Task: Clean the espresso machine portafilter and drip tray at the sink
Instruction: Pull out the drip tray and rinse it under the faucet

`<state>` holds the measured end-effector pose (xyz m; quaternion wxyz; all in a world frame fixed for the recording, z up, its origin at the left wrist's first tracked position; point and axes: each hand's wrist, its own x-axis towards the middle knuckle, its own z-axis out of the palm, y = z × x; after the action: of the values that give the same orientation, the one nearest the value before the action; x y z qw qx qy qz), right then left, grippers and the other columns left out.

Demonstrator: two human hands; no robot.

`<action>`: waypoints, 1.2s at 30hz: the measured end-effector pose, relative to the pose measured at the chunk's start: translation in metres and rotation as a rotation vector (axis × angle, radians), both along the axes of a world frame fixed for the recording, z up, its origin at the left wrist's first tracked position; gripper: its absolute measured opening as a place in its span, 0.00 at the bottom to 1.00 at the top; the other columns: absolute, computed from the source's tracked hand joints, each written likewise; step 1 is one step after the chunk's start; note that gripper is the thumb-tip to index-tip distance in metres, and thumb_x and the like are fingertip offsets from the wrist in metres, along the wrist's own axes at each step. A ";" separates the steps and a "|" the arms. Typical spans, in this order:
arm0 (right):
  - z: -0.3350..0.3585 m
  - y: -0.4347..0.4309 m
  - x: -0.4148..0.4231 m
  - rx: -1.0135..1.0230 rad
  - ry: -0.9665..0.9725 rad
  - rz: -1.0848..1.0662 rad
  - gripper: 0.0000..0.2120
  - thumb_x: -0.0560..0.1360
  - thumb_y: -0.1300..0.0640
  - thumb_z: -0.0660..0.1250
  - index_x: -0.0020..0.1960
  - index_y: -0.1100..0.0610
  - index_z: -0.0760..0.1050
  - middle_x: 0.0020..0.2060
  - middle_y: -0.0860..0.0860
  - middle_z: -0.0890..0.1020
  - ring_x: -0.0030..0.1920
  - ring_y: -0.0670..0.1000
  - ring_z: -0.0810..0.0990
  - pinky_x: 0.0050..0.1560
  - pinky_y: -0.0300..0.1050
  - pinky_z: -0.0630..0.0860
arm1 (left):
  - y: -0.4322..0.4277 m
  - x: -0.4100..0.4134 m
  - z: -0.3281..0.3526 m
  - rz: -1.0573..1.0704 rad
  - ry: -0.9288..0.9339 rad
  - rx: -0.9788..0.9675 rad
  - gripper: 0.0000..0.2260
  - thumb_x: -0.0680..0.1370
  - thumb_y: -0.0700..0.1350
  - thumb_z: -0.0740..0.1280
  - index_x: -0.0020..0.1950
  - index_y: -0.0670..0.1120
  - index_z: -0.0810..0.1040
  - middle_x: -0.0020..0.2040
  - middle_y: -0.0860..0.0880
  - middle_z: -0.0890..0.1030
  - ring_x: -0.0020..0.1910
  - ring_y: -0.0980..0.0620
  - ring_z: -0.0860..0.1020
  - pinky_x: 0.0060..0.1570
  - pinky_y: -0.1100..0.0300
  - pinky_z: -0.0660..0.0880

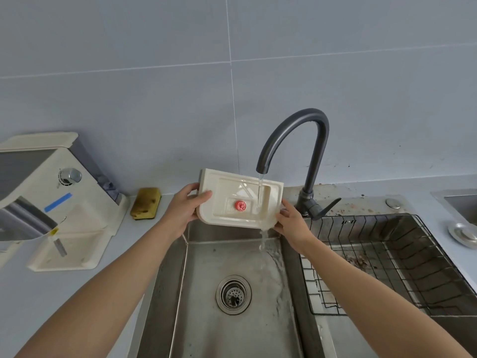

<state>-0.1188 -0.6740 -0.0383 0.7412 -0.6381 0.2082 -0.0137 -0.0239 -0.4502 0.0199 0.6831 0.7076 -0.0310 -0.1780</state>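
A cream drip tray (227,192) with a red float knob (240,205) is held tilted over the steel sink (222,332), its inside facing me. My left hand (184,208) grips its left edge and my right hand (293,222) holds its lower right corner. Water runs from the dark faucet (294,135) onto the tray's right part and spills off the lower right corner into the basin. The cream espresso machine (51,192) stands on the counter at the left. No portafilter is in view.
A yellow sponge (145,202) lies on the counter between the machine and the sink. A black wire rack (387,259) sits in the sink's right part. The drain strainer (233,294) is mid-basin. A metal lid (463,233) lies at the far right.
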 end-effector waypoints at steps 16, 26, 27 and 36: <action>0.014 0.003 0.011 -0.082 -0.001 -0.012 0.23 0.78 0.70 0.55 0.69 0.53 0.62 0.54 0.56 0.78 0.53 0.58 0.79 0.54 0.53 0.78 | -0.005 0.005 0.020 -0.022 -0.111 0.115 0.15 0.75 0.46 0.68 0.60 0.50 0.70 0.50 0.52 0.79 0.48 0.53 0.78 0.41 0.59 0.77; 0.018 -0.011 -0.008 -0.190 0.029 -0.001 0.26 0.78 0.68 0.56 0.73 0.53 0.58 0.46 0.48 0.77 0.49 0.50 0.77 0.41 0.39 0.78 | -0.003 -0.002 -0.024 -0.072 0.087 0.025 0.13 0.79 0.46 0.62 0.63 0.49 0.70 0.55 0.49 0.79 0.54 0.49 0.77 0.44 0.56 0.76; 0.019 -0.014 -0.010 -0.213 0.033 -0.006 0.26 0.78 0.68 0.56 0.73 0.53 0.58 0.47 0.50 0.77 0.48 0.50 0.77 0.42 0.40 0.79 | -0.004 -0.003 -0.029 -0.080 0.115 0.013 0.11 0.79 0.46 0.62 0.61 0.49 0.71 0.55 0.50 0.79 0.54 0.49 0.77 0.44 0.56 0.76; 0.035 -0.040 -0.026 -0.355 0.026 -0.047 0.26 0.78 0.66 0.57 0.74 0.54 0.58 0.51 0.53 0.77 0.55 0.57 0.77 0.58 0.58 0.76 | -0.033 -0.011 -0.053 -0.143 0.288 -0.164 0.06 0.80 0.46 0.59 0.55 0.50 0.73 0.53 0.49 0.80 0.52 0.50 0.79 0.57 0.49 0.72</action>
<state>-0.1450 -0.7137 -0.0036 0.6134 -0.7542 0.2268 -0.0592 -0.0351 -0.4835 -0.0334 0.7214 0.6127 0.0027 -0.3226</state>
